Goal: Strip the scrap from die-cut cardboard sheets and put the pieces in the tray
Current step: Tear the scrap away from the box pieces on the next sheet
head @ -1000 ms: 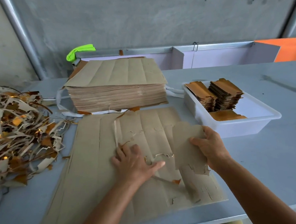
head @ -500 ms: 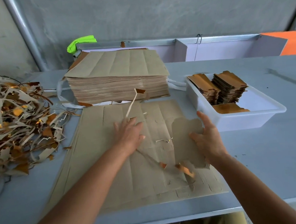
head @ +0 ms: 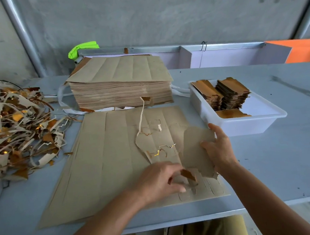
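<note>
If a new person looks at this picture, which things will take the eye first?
First, the two hands at the near edge: the right hand holds a freed cardboard piece, and the left hand pinches scrap on the flat sheet. Next, the tangled scrap pile at far left and the tall sheet stack behind.

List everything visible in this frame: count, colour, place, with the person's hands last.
Table: one, pale blue-grey, fills the foreground.
Sheet stack: one, brown, back centre.
Flat sheets: a few layered, brown, in front of the stack.
Scrap pile: one, grey and gold, left.
Tray: one, white, right.
Pieces: two stacks plus one flat, gold-brown, in the tray.
Loose piece: one, brown, held over the sheets.
Green cloth: one, back rail.
Left hand: pinches scrap on the sheets.
Right hand: holds the loose piece.
</note>
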`<move>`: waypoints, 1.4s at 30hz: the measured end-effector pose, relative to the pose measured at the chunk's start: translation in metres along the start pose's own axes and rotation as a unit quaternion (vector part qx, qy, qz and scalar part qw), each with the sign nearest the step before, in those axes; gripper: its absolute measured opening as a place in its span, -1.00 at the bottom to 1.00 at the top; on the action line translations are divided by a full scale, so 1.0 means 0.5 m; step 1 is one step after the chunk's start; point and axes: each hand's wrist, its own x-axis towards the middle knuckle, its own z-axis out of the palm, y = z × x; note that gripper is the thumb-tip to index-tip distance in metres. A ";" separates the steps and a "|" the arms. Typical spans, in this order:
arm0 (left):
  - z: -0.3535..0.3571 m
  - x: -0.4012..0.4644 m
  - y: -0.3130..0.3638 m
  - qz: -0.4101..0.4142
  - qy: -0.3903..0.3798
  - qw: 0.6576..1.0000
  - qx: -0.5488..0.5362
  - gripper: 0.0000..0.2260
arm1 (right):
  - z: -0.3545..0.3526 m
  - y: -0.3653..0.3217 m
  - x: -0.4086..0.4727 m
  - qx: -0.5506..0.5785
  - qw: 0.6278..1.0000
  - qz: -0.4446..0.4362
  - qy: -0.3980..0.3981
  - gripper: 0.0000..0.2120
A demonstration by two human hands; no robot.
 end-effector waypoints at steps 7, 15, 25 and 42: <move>-0.038 -0.018 -0.086 -0.084 0.149 0.710 -0.683 -0.70 | 0.001 -0.016 -0.005 -0.047 0.998 -0.018 -0.023 -0.73; -0.065 -0.013 -0.151 -0.029 0.195 0.446 -0.873 -0.51 | 0.068 -0.062 -0.027 -0.212 0.965 -0.085 -0.126 -0.84; -0.061 -0.006 -0.113 0.028 0.149 0.446 -0.882 -0.51 | 0.145 -0.122 -0.074 -0.364 0.907 -0.066 -0.201 -0.53; -0.087 -0.060 -0.148 -0.228 0.299 0.850 -0.370 -0.73 | 0.192 -0.088 -0.089 -0.160 0.975 -0.056 -0.143 -0.80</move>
